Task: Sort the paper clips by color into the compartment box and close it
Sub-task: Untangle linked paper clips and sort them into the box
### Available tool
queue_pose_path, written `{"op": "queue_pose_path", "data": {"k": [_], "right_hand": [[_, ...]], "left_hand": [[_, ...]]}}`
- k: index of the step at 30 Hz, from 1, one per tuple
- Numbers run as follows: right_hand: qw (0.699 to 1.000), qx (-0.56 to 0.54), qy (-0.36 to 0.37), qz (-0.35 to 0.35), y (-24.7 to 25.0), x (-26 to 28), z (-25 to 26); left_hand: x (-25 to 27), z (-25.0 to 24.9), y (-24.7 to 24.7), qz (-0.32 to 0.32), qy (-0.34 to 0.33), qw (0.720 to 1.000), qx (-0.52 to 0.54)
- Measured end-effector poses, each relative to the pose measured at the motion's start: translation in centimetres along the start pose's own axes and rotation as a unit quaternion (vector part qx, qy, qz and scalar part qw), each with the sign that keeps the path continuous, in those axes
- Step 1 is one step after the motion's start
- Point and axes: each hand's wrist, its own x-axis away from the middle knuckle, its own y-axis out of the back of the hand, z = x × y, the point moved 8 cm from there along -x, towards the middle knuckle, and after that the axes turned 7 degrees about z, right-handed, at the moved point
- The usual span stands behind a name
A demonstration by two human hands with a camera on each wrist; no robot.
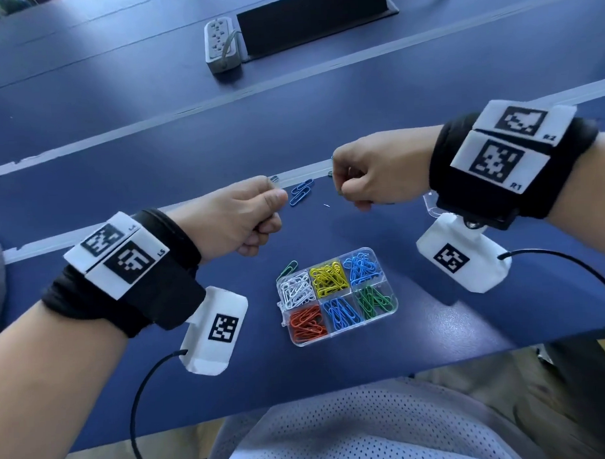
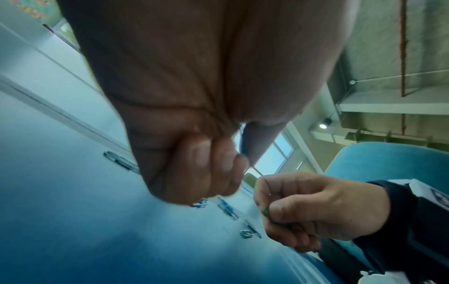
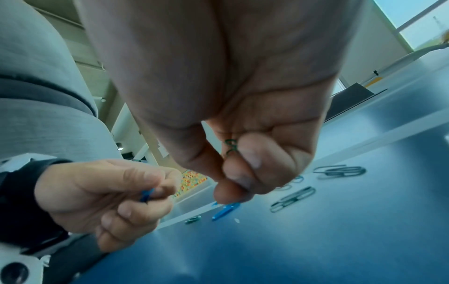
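The clear compartment box (image 1: 337, 296) lies open near the table's front edge, holding white, yellow, light blue, orange, blue and green clips in separate cells. One green clip (image 1: 287, 269) leans at its far left corner, outside. Beyond the box, my left hand (image 1: 256, 213) pinches a blue clip (image 3: 147, 195) between thumb and fingers. My right hand (image 1: 368, 175) is curled round green clips (image 3: 230, 146), whose tip also shows in the left wrist view (image 2: 266, 211). Loose blue clips (image 1: 301, 191) lie on the table between the hands. Dark green clips (image 3: 340, 171) lie by the right hand.
A grey power strip (image 1: 221, 46) and a dark panel (image 1: 314, 16) sit at the table's far side. Pale seam strips (image 1: 187, 109) cross the blue table (image 1: 435, 327). A teal chair (image 2: 388, 163) stands past the right hand.
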Motion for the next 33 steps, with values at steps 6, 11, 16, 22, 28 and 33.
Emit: {"op": "queue_pose_path", "data": {"k": [6,11,16,22,28,33], "right_hand": [[0.996,-0.024,0.060,0.053,-1.4,2.8,2.6],[0.996,-0.027,0.080,0.033,-2.8,5.2,4.3],[0.998,0.005,0.066,0.015,-4.1,5.8,3.9],[0.998,0.018,0.056,-0.003,-4.1,6.7,3.7],[0.998,0.036,0.037,-0.021,-4.3,8.1,3.5],[0.998,0.009,0.036,-0.050,-4.4,8.3,3.2]], "left_hand": [[2.1,0.2,-1.2,0.034,-0.036,0.997,-0.051],[3.9,0.2,-2.8,0.056,-0.049,0.987,-0.145],[4.8,-0.5,-4.2,0.039,-0.085,0.973,-0.213],[5.9,-1.8,-6.7,0.047,-0.147,0.960,-0.234],[6.1,-3.1,-8.0,0.012,-0.168,0.927,-0.335],[5.6,-3.4,-9.0,0.003,-0.168,0.904,-0.393]]}}
